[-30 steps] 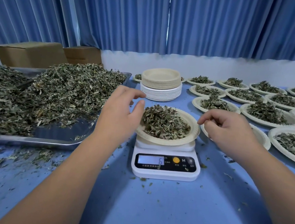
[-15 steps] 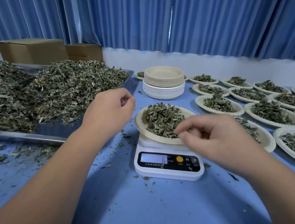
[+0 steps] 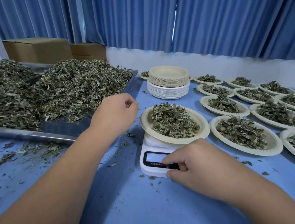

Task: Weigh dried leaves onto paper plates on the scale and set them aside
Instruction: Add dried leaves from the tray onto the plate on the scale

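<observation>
Head view: paper plate (image 3: 203, 132) of dried leaves (image 3: 173, 122) sits on the scale (image 3: 150, 145), your right hand (image 3: 197, 163) with fingers curled over its panel, thumb at front edge; left hand (image 3: 114, 113) curled beside plate, contents cannot be told.

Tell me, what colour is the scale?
The scale is white, with a black strip around its display. Head view shows it best.
</observation>
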